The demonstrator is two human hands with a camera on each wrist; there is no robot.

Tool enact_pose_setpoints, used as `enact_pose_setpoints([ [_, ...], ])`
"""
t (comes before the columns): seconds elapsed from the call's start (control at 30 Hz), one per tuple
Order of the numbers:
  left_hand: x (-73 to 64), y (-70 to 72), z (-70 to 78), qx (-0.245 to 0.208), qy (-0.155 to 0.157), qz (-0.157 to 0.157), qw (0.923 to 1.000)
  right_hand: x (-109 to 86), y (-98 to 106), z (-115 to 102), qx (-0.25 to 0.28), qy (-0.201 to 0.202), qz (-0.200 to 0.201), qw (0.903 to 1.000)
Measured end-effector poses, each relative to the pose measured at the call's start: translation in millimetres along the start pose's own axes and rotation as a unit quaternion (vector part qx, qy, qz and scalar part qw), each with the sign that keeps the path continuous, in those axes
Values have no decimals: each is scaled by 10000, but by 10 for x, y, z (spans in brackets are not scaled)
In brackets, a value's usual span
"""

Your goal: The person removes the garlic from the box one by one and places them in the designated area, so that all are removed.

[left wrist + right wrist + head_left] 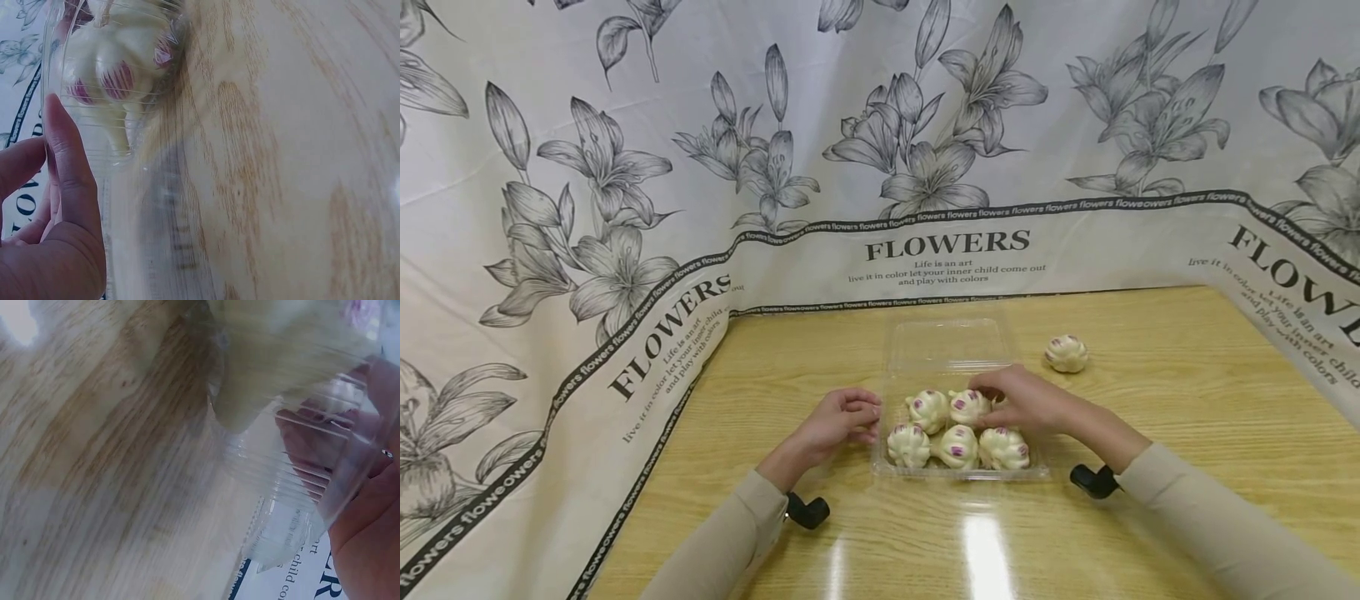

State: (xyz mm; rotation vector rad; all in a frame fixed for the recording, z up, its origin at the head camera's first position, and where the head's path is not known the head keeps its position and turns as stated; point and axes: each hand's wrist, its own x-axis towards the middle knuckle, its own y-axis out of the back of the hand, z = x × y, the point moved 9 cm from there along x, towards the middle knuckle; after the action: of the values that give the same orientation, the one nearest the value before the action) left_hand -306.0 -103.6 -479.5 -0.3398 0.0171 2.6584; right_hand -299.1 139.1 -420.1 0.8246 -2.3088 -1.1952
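A clear plastic clamshell box (886, 472) lies on the table with its lid folded back. Inside sit several cream garlic bulbs with purple patches, such as the front-left garlic bulb (908, 446). My right hand (1022, 400) reaches over the box's right side and grips the back-right garlic bulb (967, 407); part of that bulb is hidden by the fingers. At the left wall, my left hand (838, 421) pinches the box's rim between thumb and fingers (72, 172). Through the ribbed wall in the right wrist view, fingers show beside a pale bulb (269, 356).
One more garlic bulb (1067, 353) lies on the wooden table (1157, 358), behind and right of the box. The raised lid (951, 340) leans toward the back. A flower-printed cloth (947, 258) borders the table at the back and both sides.
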Motion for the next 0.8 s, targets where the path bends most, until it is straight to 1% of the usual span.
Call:
enact_pose_setpoints([
  [0.17, -2, -1, -3, 8, -4, -10, 10000, -45, 58, 18, 94, -95, 151, 9998],
  [0.37, 0, 11, -10, 2, -5, 0, 10000, -154, 261, -40, 192, -74, 646, 9977],
  [0.5, 7, 15, -19, 3, 7, -3, 10000, -245, 416, -60, 3, -80, 937, 9956],
  [0.63, 7, 17, -26, -5, 25, 8, 10000, -371, 588, -34, -222, -139, 1246, 9919],
  [0.8, 3, 15, -24, 22, -2, 6, 10000, -531, 760, 52, -370, -247, 1455, 9884],
])
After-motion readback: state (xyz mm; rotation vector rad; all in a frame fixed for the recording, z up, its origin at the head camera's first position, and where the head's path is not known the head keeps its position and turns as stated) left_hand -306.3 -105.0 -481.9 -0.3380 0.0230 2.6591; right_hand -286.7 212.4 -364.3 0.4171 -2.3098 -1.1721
